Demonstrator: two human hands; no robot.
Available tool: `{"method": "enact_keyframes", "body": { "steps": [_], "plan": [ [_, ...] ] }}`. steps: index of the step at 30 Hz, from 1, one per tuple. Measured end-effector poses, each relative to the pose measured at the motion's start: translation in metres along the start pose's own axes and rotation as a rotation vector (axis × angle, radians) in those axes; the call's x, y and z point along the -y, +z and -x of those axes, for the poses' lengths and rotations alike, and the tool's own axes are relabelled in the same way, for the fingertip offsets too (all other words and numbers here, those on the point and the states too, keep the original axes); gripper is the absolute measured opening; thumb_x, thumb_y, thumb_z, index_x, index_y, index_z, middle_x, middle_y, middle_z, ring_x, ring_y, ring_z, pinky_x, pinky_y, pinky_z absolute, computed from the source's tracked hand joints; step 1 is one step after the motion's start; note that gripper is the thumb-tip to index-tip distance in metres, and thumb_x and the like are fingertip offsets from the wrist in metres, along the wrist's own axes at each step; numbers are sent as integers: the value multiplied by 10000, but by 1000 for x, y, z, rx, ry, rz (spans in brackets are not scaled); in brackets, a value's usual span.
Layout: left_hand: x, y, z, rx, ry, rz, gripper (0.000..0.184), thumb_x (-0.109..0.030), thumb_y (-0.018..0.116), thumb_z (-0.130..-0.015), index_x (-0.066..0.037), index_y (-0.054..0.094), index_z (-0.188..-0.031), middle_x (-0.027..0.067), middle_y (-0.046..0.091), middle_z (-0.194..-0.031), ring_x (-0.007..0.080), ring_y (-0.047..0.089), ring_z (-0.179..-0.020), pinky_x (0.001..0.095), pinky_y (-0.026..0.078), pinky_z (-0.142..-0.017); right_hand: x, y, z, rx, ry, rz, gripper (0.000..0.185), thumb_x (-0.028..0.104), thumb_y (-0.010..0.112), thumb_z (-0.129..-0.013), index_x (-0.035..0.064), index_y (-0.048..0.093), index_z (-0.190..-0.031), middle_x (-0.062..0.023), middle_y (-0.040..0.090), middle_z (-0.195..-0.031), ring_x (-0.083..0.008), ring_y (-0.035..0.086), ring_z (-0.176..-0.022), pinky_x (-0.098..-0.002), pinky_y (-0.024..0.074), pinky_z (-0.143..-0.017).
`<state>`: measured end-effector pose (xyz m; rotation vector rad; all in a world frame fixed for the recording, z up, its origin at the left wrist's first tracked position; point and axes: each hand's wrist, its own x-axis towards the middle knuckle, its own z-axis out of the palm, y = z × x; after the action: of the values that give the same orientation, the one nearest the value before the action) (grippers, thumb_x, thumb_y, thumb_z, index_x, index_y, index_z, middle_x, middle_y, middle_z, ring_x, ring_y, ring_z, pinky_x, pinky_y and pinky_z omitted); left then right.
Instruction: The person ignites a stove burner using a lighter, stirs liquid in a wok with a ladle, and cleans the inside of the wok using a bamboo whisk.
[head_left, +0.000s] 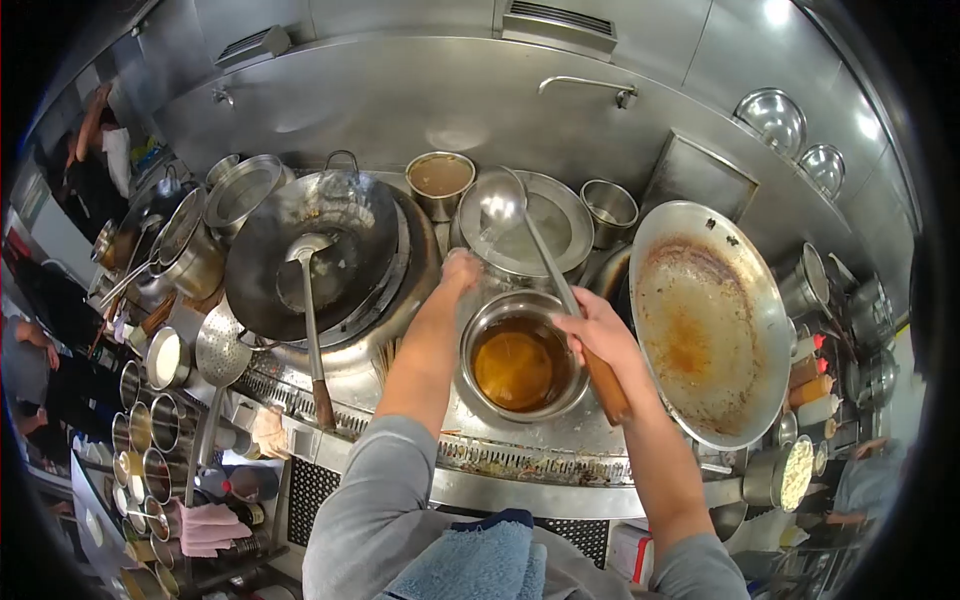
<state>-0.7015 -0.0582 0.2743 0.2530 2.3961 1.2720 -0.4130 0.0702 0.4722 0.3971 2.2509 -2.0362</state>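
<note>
My right hand (603, 338) is wrapped round the wooden handle of a long ladle (545, 250). The ladle's round metal bowl is over the left side of a wide metal basin (577, 205) that seems to hold cloudy water. My left hand (462, 272) is closed close to the basin's lower left edge; what its fingers grip, if anything, is hidden. Between my forearms stands a steel pot (474, 392) of amber liquid that looks like oil. To the left, a dark wok (350, 215) sits on a burner with another ladle (309, 310) resting in it.
A large stained wok (752, 330) is tilted up at the right. A perforated skimmer (222, 345) lies at the left, near several steel containers. Behind the basin are a pot of brown liquid (440, 175) and a wall spout (585, 84). Other people (85, 160) stand far left.
</note>
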Motion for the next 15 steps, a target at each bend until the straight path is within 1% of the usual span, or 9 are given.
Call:
{"method": "enact_keyframes", "body": {
  "steps": [1,3,5,6,7,9,10,13,15],
  "plan": [
    [5,-3,4,-51,73,-71,335,-315,590,-914,-18,731,-855,172,720,-843,291,712,-718,402,558,-626,-10,-4,-14,-68,-7,127,461,98,671,-888,-40,494,-1291,-79,585,-797,-127,541,-532,-303,464,-424],
    [7,-9,11,-99,150,-249,334,-338,595,-911,-41,736,-969,187,720,-971,328,710,-875,433,563,-756,-43,-3,-53,-306,-111,447,400,67,656,-884,-40,503,-1238,-56,562,-718,-128,521,-488,-301,457,-432],
    [-6,-17,30,-95,162,-464,324,-315,596,-906,-88,724,-1097,178,695,-1129,345,666,-1049,458,535,-896,-42,2,-67,-349,-43,425,309,45,636,-893,-47,507,-1158,-52,551,-688,-126,514,-471,-290,461,-443],
    [-13,-21,34,-96,175,-573,345,-304,597,-903,-111,718,-1162,173,683,-1207,353,644,-1136,470,522,-966,-31,3,-72,-272,63,240,250,38,622,-904,-54,506,-1105,-58,551,-697,-124,517,-477,-281,469,-450],
    [-8,-20,26,-82,108,-594,331,-257,594,-886,-172,712,-1184,133,680,-1231,346,632,-1165,487,506,-993,-23,-1,-74,-194,164,52,196,32,609,-915,-61,505,-1052,-65,551,-707,-122,521,-483,-272,477,-458],
    [-1,-26,31,-27,171,-639,324,-245,603,-874,-189,711,-1174,125,675,-1242,344,622,-1182,484,498,-1005,-44,-27,-91,218,237,-1025,95,13,568,-941,-19,479,-948,-54,527,-714,-116,543,-543,-244,498,-495],
    [-1,-32,36,-2,200,-660,322,-239,608,-868,-197,710,-1170,122,672,-1248,342,617,-1190,482,494,-1011,-43,-32,-86,449,244,-1554,100,3,547,-954,2,466,-895,-48,514,-717,-113,554,-573,-230,509,-513],
    [9,-43,15,23,205,-588,336,-225,612,-859,-221,701,-1184,127,661,-1265,347,605,-1202,466,488,-1021,-26,-23,-57,373,148,-1571,170,-33,521,-962,41,398,-872,-17,463,-722,-70,520,-559,-170,496,-504],
    [-1,-51,23,-2,282,-665,329,-237,597,-858,-153,710,-1155,163,674,-1220,351,621,-1172,451,494,-1010,3,-25,-29,285,151,-1610,193,-51,521,-953,40,368,-878,-24,461,-740,-61,512,-557,-153,494,-500]
  ]
}}
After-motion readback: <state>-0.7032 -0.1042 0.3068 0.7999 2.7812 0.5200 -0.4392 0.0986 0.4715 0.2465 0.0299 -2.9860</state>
